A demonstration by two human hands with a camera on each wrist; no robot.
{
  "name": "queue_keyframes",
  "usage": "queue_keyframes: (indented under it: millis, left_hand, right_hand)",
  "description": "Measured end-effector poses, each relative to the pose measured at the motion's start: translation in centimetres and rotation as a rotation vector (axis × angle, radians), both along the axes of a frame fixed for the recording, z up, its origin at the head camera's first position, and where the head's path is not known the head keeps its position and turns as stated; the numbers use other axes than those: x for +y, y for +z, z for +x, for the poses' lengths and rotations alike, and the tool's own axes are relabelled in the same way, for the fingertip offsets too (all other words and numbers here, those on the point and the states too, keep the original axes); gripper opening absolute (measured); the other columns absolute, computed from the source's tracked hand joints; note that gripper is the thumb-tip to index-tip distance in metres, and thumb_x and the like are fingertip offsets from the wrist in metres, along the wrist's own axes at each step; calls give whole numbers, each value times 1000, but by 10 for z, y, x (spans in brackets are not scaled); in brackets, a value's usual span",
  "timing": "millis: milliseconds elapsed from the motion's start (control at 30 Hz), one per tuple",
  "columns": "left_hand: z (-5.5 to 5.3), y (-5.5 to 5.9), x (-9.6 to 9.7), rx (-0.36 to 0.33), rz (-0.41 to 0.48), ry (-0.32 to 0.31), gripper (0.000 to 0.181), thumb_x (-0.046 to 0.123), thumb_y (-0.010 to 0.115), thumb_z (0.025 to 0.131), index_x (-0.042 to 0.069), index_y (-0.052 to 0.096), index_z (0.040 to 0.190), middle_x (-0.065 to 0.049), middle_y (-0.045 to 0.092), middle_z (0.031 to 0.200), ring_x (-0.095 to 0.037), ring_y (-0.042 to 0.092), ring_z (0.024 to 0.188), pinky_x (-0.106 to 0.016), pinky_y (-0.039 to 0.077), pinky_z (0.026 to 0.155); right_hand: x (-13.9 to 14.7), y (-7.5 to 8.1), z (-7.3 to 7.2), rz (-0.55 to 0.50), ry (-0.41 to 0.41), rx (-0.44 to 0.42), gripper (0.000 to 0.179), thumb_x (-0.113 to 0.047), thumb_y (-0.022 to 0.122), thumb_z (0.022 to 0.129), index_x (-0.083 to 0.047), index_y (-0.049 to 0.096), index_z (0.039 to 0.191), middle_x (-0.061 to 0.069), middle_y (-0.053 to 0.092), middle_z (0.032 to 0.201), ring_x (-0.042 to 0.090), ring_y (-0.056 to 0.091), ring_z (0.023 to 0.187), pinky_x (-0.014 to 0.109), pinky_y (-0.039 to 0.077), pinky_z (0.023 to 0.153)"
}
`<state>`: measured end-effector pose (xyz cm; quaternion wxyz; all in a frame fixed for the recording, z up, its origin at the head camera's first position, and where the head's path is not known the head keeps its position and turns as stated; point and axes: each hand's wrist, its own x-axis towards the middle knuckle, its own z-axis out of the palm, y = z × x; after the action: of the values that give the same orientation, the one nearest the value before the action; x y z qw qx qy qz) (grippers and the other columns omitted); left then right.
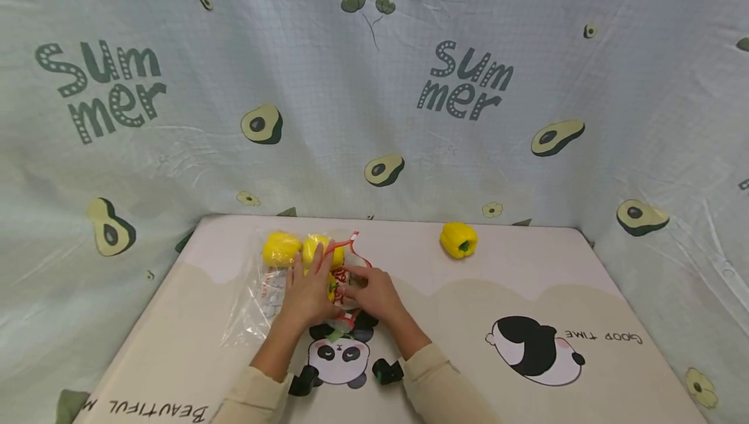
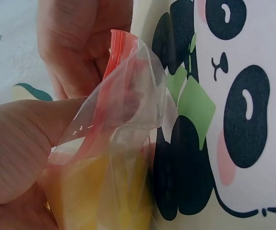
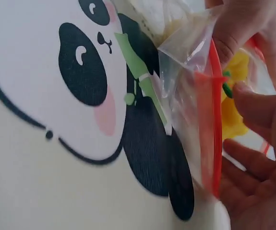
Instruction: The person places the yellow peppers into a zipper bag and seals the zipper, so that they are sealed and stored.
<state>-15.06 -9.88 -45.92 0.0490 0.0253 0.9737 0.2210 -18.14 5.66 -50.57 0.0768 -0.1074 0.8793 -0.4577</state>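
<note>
A clear zip bag [image 1: 242,323] with red edging lies on the table, and two yellow bell peppers [image 1: 282,250] show through its far part. My left hand [image 1: 308,294] rests over the bag with its fingers spread, close above a third yellow pepper [image 1: 331,286]. Between both hands, that pepper's green stem [image 3: 228,86] shows at the bag's red zip strip [image 3: 215,143]. My right hand [image 1: 374,292] is at the bag's right side, its thumb beside the stem and its fingers loosely extended. Film partly covers the left thumb in the left wrist view.
One more yellow bell pepper [image 1: 459,240] sits apart near the table's back edge, right of the bag. The tablecloth [image 1: 468,359] carries panda prints. A curtain [image 1: 328,86] with avocado prints hangs behind and at both sides.
</note>
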Motion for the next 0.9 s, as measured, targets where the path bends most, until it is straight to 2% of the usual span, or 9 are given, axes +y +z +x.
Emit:
queue_keyframes:
  millis: [133, 200, 333, 700, 900]
  left_hand:
    - [-2, 0, 3, -6, 2, 9, 128, 24, 98, 67, 19, 20, 168, -16, 13, 176, -57, -1, 159, -72, 7, 128]
    - [-1, 0, 3, 0, 5, 13, 128, 23, 98, 66, 19, 21, 168, -17, 14, 176, -57, 1, 159, -71, 7, 128]
    - [0, 0, 3, 3, 0, 18, 127, 23, 97, 66, 17, 21, 168, -17, 14, 176, -58, 2, 159, -70, 7, 129]
    - [0, 0, 2, 4, -1, 12, 128, 22, 97, 65, 17, 21, 168, -17, 13, 176, -56, 1, 159, -71, 7, 128]
    - [1, 0, 3, 6, -8, 8, 128, 22, 97, 65, 17, 21, 168, -17, 13, 176, -57, 2, 159, -72, 8, 128]
  right_hand:
    - [11, 5, 1, -142, -101, 39, 37, -23, 78, 95, -16, 74, 131, 9, 75, 131, 31, 70, 121, 47, 59, 104]
    - [17, 9, 0, -209, -136, 49, 34, -19, 77, 95, -14, 75, 129, 6, 76, 130, 30, 71, 122, 45, 59, 103]
    - [29, 14, -3, -285, -207, 53, 32, -18, 77, 95, -13, 77, 127, 4, 78, 126, 28, 72, 121, 41, 61, 101]
    - [67, 14, -15, -325, -349, 143, 34, -16, 78, 94, -13, 76, 128, 5, 76, 129, 29, 71, 125, 37, 59, 100]
    - [93, 17, -21, -376, -424, 139, 37, -15, 77, 95, -10, 73, 132, 8, 72, 138, 32, 66, 132, 31, 55, 103]
